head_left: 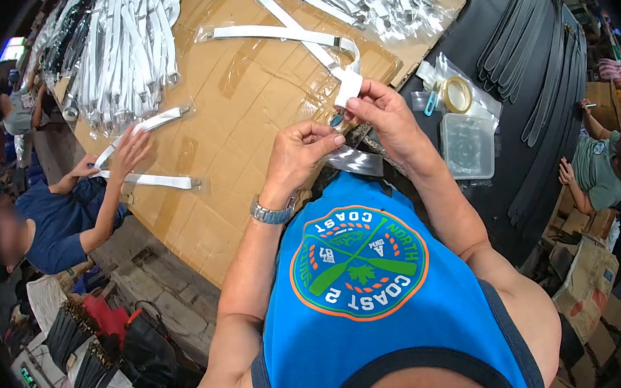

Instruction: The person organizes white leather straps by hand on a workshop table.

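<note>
White straps (270,32) in clear plastic lie across the cardboard-covered table (237,112), and their near end rises to my hands. My right hand (385,117) pinches the white strap end (348,87) between thumb and fingers. Just left of it, my left hand (302,154) is closed, thumb against fingers, beside a small dark-blue oval piece (336,120); whether its fingertips grip that piece or clear plastic is too small to tell. Shiny clear plastic (356,162) lies below my hands, at the table's near edge.
Piles of wrapped white straps (128,55) lie at the back. A co-worker (62,223) at the left handles another white strap (158,181). To the right are a tape roll (457,95), a light-blue cutter (431,103), a clear plastic box (468,146) and black straps (518,35).
</note>
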